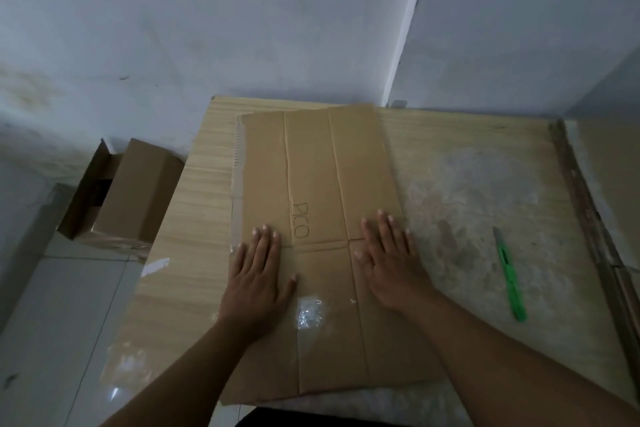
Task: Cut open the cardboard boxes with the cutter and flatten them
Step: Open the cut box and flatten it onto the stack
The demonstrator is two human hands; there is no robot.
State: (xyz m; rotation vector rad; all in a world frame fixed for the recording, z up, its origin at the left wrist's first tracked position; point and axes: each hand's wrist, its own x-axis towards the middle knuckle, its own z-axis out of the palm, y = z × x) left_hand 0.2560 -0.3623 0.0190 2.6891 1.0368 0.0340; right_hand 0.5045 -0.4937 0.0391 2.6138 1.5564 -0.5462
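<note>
Two bare forearms come in from the bottom edge and reach forward over a flattened cardboard box that lies spread on a pale wood-grain table. On the near part of the cardboard, between the two forearms, a crumpled patch of clear tape shines.

Just beyond it, the left hand lies palm down on the left panel, its fingers straight, close together and pressing flat on the board, gripping nothing. The right hand lies the same way on the right panel, near the cardboard's right edge, its fingers straight and slightly spread, also holding nothing. A cross fold runs between the two hands.

To the right of the right hand, well apart from it and from the cardboard, a green cutter lies on a worn, whitish part of the tabletop, its tip pointing away from the person.

Between and just past the fingertips, the letters "PICO" are printed sideways on the middle panel. Long creases run from there to the far end of the cardboard, which reaches almost to the table's far edge. A strip of clear tape sticks along the cardboard's left edge.

Left of the table, an open cardboard box stands on the tiled floor. Behind everything rises a plain grey-white wall.
</note>
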